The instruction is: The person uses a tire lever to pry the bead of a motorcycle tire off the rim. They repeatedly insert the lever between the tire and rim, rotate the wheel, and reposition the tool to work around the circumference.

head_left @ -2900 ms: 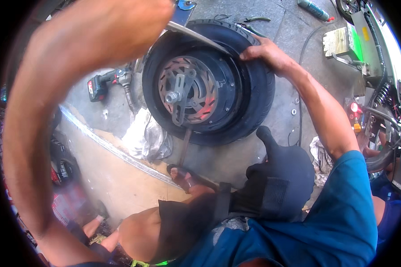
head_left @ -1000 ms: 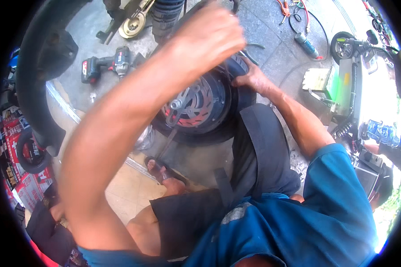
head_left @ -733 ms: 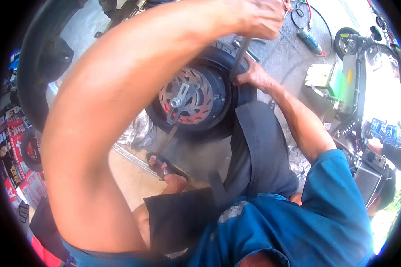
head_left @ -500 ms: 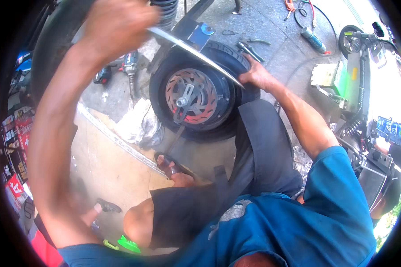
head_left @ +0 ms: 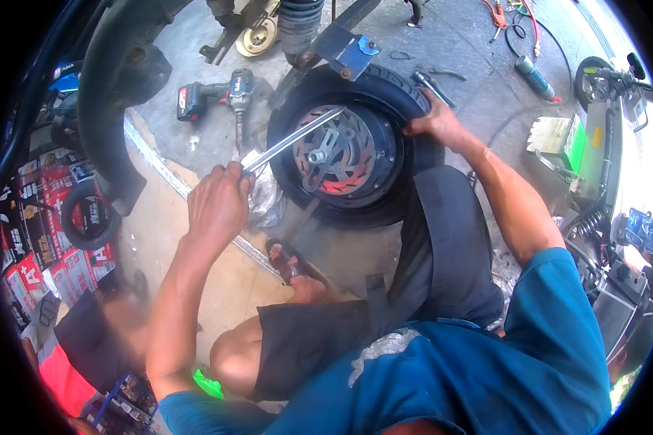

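My left hand is closed round a long metal tire lever. The lever slants up to the right, its tip over the upper part of the brake disc. The disc sits on a wheel hub with a protruding axle, inside a black tire that stands on the floor before me. On the tire's right side my right hand grips the rim edge, fingers partly hidden behind it. I cannot tell whether the lever tip touches the wheel.
A cordless impact wrench lies left of the wheel, near a white rag. A blue-grey can and a dark hand tool are to the right. A black fender hangs at left. Another person's leg is lower left.
My left hand has come down from above the wheel to its left side, swinging the lever so its tip now points up right. My right hand stays on the tire; the view has shifted slightly.
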Demonstrator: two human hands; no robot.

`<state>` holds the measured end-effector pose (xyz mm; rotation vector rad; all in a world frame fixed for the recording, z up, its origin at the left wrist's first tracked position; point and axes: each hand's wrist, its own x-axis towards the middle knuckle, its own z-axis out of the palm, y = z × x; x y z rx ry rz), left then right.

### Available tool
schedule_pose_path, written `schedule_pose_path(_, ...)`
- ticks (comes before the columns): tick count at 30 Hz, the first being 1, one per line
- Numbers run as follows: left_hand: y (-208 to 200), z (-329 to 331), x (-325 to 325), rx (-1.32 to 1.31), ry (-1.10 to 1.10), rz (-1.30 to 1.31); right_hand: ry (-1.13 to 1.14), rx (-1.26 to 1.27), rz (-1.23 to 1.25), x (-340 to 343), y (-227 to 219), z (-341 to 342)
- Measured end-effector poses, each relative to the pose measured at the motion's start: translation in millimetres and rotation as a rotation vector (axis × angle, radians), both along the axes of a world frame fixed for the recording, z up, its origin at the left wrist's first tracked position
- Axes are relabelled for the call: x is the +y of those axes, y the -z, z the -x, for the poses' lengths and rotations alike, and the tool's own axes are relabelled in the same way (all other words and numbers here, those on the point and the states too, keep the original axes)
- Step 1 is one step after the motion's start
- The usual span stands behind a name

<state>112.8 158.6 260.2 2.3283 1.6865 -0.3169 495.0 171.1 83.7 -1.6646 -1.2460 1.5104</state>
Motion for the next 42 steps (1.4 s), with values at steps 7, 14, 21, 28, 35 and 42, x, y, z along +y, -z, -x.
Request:
schedule_pose_path(7,-18,-43,41,0.148,0.231,-0.027,-0.003,-0.004,0.025,2,1,-3)
schedule_pose_path(14,-3,-41,26,0.082,0.013,0.398,0.000,0.018,0.031,-1,-3,1)
schedule_pose_path(21,86,-16,-47,-0.561,-0.505,0.351,0.014,0.083,0.067,5,-22,7)
schedule_pose_path(28,93,-19,-43,-0.575,-0.480,0.262,0.017,0.028,0.028,6,-14,1)
schedule_pose_path(35,97,-19,-38,-0.747,-0.614,0.434,-0.026,-0.029,0.103,7,-50,18)
schedule_pose_path(42,69,-28,-20,-0.508,-0.380,0.326,-0.016,0.038,0.154,6,-25,9)
